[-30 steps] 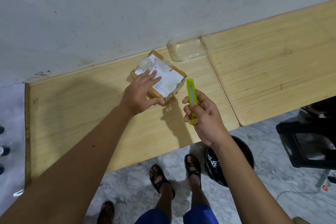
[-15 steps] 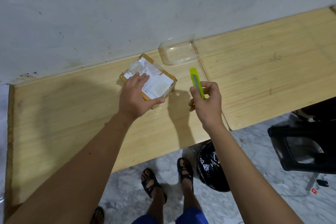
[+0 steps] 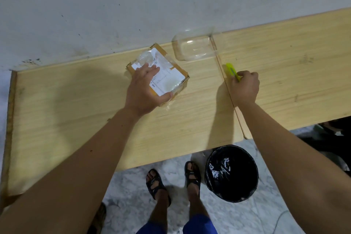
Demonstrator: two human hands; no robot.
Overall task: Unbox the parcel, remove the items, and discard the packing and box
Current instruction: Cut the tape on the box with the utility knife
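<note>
A small cardboard parcel [image 3: 171,74], wrapped in clear tape with a white label on top, lies flat on the wooden table [image 3: 76,110] near the wall. My left hand [image 3: 144,89] rests on it, palm down, with the thumb hooked over its near corner. To the right, my right hand [image 3: 245,87] is closed around a yellow-green utility knife [image 3: 232,71], low over the table by the seam between the two tabletops. The knife's front end sticks out toward the wall; I cannot tell whether a blade is out.
A clear plastic container [image 3: 193,45] stands by the wall just right of the parcel. A black bin [image 3: 231,173] with a dark liner sits on the floor under the table's front edge, beside my sandalled feet [image 3: 174,182]. A dark object shows under the right tabletop.
My right hand carried the knife away from the parcel, rightward and down to the table near the seam. My left hand stayed on the parcel.
</note>
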